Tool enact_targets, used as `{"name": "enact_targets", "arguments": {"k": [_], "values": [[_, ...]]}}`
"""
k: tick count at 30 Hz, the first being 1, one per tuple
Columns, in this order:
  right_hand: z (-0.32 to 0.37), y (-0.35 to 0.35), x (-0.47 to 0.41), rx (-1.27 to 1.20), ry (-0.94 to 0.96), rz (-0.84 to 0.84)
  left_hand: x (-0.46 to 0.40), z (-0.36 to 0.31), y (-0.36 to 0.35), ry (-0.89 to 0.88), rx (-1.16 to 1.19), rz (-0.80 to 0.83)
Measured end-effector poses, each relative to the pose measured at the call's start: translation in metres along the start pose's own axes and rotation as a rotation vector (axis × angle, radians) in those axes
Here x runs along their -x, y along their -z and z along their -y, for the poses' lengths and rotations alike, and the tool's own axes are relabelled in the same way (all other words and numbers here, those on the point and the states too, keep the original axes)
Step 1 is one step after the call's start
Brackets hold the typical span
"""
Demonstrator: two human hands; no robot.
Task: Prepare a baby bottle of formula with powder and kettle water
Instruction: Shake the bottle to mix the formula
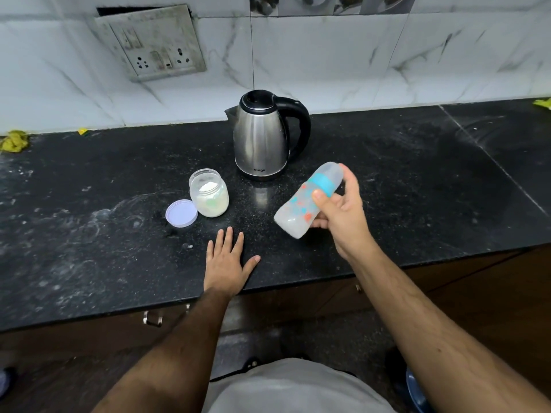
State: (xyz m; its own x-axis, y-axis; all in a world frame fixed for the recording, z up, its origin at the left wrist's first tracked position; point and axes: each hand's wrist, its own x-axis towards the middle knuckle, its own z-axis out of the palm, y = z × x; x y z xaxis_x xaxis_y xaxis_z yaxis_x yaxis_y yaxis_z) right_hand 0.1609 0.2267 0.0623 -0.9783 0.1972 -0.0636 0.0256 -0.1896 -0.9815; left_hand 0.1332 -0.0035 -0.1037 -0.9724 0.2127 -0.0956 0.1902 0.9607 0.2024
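My right hand [343, 213] grips a baby bottle [298, 210] with a blue collar and clear cap, tilted with its cap up and to the right, lifted above the black countertop [89, 234]. The bottle looks cloudy white inside. My left hand [228, 263] lies flat on the counter near the front edge, fingers spread and straight. A steel kettle [262, 138] with a black handle and closed lid stands behind, spout to the left. An open jar of white powder [208, 193] stands left of the kettle, its pale purple lid [181, 213] lying beside it.
A switch and socket plate [152, 46] hangs on the tiled wall. Yellow cloths lie at the far left [13, 141] and far right [544, 103] of the counter's back. Powder smears cover the counter. Drawer handles [152, 317] sit below the front edge.
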Motion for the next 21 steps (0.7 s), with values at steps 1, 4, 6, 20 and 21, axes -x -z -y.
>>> {"name": "enact_targets", "arguments": {"k": [1,4,6,20,21], "values": [[-0.003,-0.003,0.003,0.034,-0.004,0.043,0.0,0.0,0.0,0.001,-0.002,0.006],[-0.005,-0.007,0.005,0.038,0.002,0.061,0.0,0.0,0.001,0.003,0.001,-0.001],[-0.001,-0.001,-0.002,-0.012,0.022,-0.018,0.0,0.0,0.0,-0.004,0.004,0.003],[-0.01,-0.007,0.011,0.089,-0.033,0.108,0.0,0.001,0.0,-0.002,-0.002,0.007],[-0.01,-0.008,0.012,0.076,-0.034,0.114,0.0,0.001,0.0,-0.002,-0.003,0.006]]}}
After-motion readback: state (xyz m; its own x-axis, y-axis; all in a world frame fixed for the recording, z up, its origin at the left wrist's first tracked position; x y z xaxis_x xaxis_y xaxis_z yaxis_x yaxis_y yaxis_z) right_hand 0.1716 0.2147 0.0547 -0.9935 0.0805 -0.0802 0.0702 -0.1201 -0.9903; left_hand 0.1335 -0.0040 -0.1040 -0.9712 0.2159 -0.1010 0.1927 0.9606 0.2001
